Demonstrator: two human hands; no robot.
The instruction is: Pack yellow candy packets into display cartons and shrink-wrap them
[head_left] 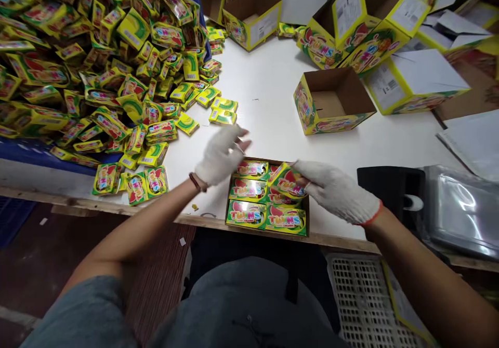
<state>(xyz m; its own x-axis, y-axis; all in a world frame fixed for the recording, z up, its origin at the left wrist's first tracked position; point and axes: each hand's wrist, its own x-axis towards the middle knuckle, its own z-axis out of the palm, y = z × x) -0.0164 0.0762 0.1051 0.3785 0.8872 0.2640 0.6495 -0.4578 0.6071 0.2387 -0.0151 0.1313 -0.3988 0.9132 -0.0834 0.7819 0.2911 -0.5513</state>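
A cardboard carton at the table's near edge is filled with yellow-green "Twins" candy packs. My right hand, in a white knit glove, grips one tilted pack over the carton's right side. My gloved left hand hovers just above and left of the carton, its fingers spread and nothing in them, blurred by motion. Two loose packs lie on the white table beyond it.
A big heap of loose packs covers the table's left. An open carton lies on its side at centre right; further cartons and flaps crowd the back. A black device and a clear-wrapped bundle sit right. A white crate stands below.
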